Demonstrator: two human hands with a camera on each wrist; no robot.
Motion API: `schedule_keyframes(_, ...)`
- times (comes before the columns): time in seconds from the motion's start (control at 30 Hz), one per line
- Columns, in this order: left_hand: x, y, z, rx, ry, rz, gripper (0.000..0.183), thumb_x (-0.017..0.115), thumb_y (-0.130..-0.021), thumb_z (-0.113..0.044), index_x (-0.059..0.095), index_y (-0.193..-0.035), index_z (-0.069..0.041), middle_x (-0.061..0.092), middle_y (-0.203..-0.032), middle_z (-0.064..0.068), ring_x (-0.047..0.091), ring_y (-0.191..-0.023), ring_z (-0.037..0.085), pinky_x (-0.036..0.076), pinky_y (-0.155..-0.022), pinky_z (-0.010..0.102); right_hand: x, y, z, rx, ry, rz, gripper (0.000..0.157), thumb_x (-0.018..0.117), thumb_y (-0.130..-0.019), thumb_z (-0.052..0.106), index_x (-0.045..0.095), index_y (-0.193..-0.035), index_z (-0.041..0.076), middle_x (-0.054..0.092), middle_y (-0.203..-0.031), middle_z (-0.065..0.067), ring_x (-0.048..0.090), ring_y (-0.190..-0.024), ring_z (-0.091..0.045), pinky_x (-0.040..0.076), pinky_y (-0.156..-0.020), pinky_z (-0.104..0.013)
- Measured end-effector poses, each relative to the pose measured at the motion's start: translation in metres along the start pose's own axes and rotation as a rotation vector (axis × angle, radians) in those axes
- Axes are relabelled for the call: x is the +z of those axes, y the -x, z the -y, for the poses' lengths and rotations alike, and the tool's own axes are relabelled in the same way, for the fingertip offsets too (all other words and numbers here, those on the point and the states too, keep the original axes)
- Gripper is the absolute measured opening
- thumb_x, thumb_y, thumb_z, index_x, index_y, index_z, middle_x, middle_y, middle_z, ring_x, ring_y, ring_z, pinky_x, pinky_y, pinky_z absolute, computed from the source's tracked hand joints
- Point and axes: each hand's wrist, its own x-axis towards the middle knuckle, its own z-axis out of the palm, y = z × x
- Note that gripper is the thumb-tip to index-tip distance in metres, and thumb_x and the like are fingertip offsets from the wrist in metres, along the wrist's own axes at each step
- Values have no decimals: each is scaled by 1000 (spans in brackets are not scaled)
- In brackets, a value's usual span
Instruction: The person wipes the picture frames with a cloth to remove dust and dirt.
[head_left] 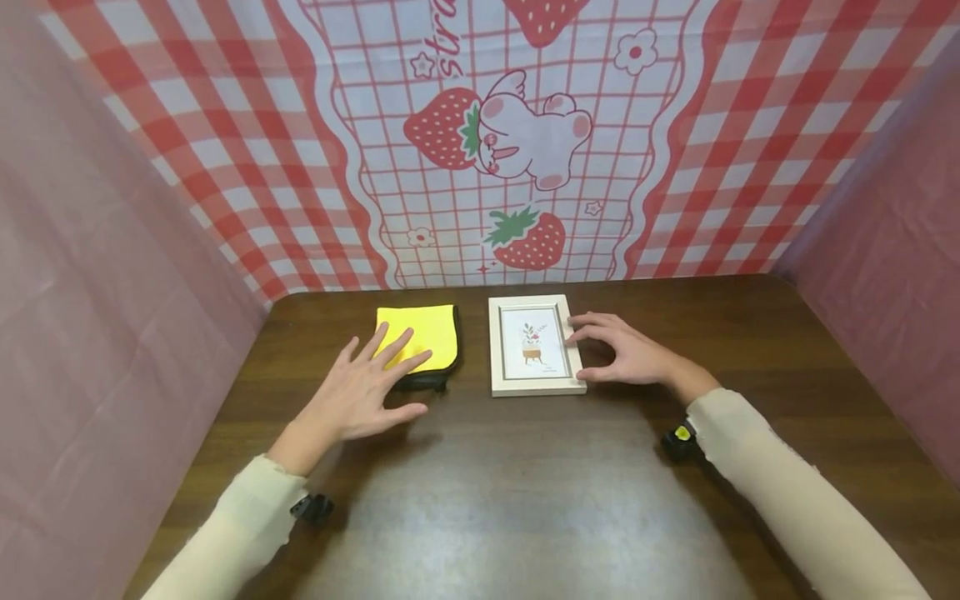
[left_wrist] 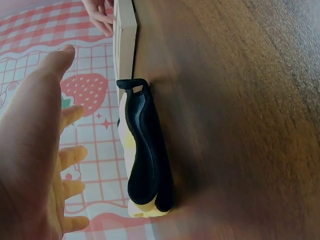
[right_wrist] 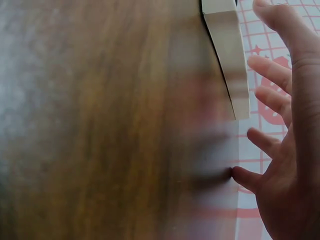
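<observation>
One rectangular pale picture frame, one folded yellow-and-black cloth to its left, both on one wood-grain table, left hand spread wide over the cloth, empty, right hand loosely curved at the frame's right edge, gripping nothing, contact unclear

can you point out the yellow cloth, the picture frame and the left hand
Yellow cloth (head_left: 429,326), head view: uncovered part of its yellow face
Picture frame (head_left: 534,345), head view: middle of its front
Left hand (head_left: 362,395), head view: back of the hand
</observation>
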Motion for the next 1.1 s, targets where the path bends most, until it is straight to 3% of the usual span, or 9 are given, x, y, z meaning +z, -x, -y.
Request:
schedule_keyframes(0.33, 3, -1, -4, 2, 28, 7, 83, 62, -100, -73, 48, -172, -34, 38, -185, 10, 31, -173, 49, 38, -129, 79, 3, 5, -1, 22, -11, 18, 54, 93, -92, 38, 75, -140, 21, 54, -173, -14, 48, -161, -46, 41, -128, -75)
schedule_keyframes(0.67, 2, -7, -8, 4, 50, 14, 84, 61, -100, -74, 48, -172, -34, 36, -187, 9, 30, -174, 49, 38, -129, 80, 5, 7, 2, 53, -82, 47, 42, 91, -95, 33, 74, -130, 19, 45, -180, -16, 38, -167, -49, 33, -131, -79)
schedule_keyframes(0.93, 3, -8, -10, -1, 69, 28, 83, 62, -100, -73, 48, -172, -34, 35, -187, 9, 29, -174, 49, 38, -129, 81, 10, 7, -1, -6, -152, 22, 40, 91, -95, 22, 73, -130, 15, 43, -179, -24, 36, -166, -53, 15, -133, -83)
schedule_keyframes(1.1, 5, -10, -10, 2, 76, 36, 83, 62, -101, -73, 48, -172, -34, 35, -187, 9, 28, -174, 49, 38, -129, 81, 11, 8, -2, 10, -157, 27, 41, 90, -95, 22, 73, -131, 15, 42, -179, -24, 34, -167, -54, 9, -133, -85)
